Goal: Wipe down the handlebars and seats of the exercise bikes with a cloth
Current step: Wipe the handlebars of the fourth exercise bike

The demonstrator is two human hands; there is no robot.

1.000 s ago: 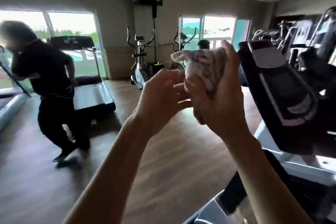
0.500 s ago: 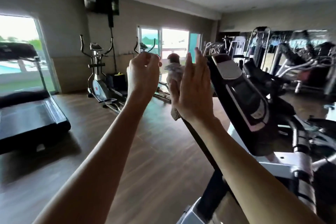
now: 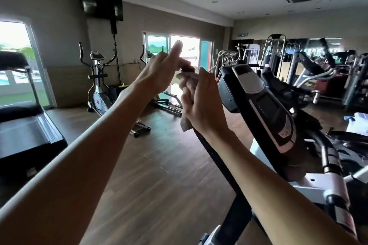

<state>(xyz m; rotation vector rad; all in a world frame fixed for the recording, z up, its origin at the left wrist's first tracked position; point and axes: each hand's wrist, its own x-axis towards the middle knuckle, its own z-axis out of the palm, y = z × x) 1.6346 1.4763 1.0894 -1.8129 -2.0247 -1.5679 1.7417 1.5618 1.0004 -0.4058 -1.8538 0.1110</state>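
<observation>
Since half a second ago, left hand (image 3: 159, 71) has shifted right, toward the handlebar (image 3: 214, 151); its fist has loosened and one finger now points up and forward. Right hand (image 3: 201, 101) has dropped slightly and closed further around the cloth (image 3: 186, 83).

Left hand: index finger extended straight, tip against the bright window (image 3: 185, 51). Remaining fingers partly bent, tips near or touching the dark handlebar end just above the cloth; actual contact cannot be confirmed. Holds nothing that I can see.

Right hand: seen from the back, fingers curled, gripping the cloth wrapped on the upper part of the handlebar. Cloth bunches out above the hand and a corner (image 3: 185, 125) hangs below the palm, beside the bar.

Handlebar: black, rises diagonally from lower frame up into the right hand. Bike console (image 3: 260, 101) sits just right of the right hand, tilted, not touching it.

Background: elliptical trainer (image 3: 97, 85) near the far wall; treadmill (image 3: 25, 133) at left; wood floor (image 3: 155, 175).
</observation>
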